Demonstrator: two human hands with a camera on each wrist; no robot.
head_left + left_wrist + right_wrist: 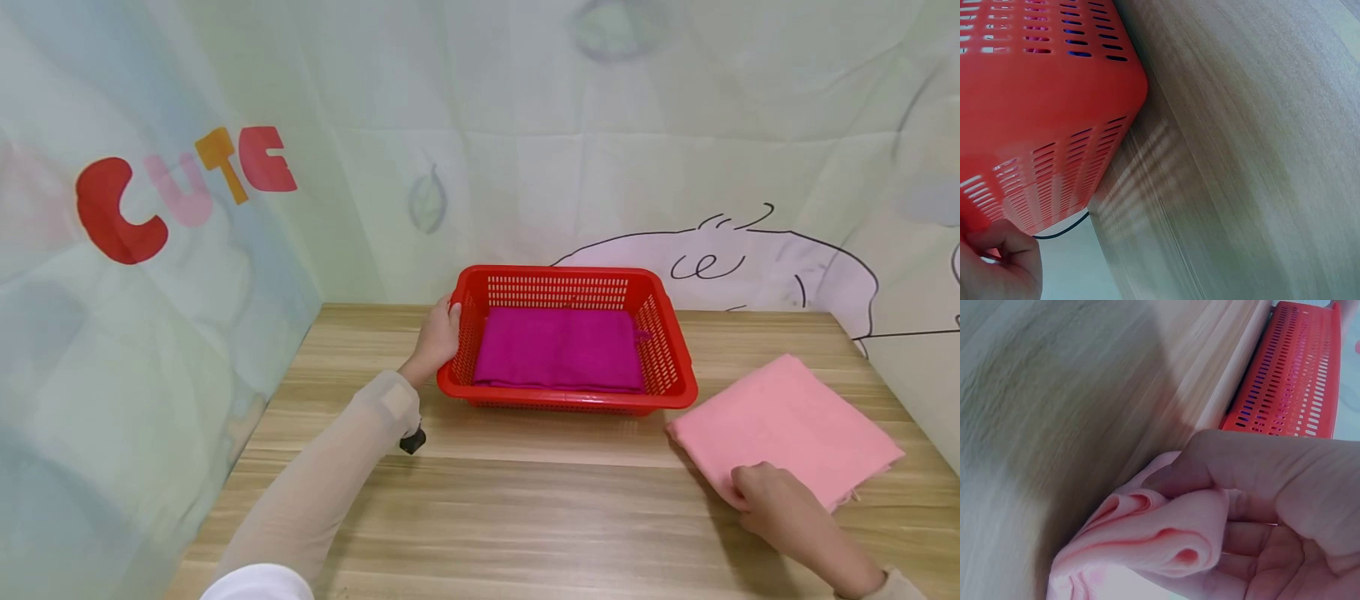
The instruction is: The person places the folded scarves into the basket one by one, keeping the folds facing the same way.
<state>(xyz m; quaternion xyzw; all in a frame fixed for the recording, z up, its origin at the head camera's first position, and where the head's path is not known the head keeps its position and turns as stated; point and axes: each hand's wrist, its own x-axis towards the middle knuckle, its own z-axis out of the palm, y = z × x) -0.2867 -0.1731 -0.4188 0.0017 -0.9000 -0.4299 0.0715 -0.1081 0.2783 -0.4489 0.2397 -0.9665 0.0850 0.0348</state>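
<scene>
A red plastic basket with slotted walls stands on the table, and a folded magenta cloth lies flat inside it. My left hand grips the basket's left rim; in the left wrist view its fingers curl over the rim. To the right, my right hand pinches the near edge of a folded pink cloth. The right wrist view shows the pink cloth's folded layers between thumb and fingers. The cloth's left corner comes close to the basket's front right corner.
The wooden table runs up to a printed fabric backdrop at the back and left. Bare wood shows in front of the basket. A dark cable shows beyond the basket in the left wrist view.
</scene>
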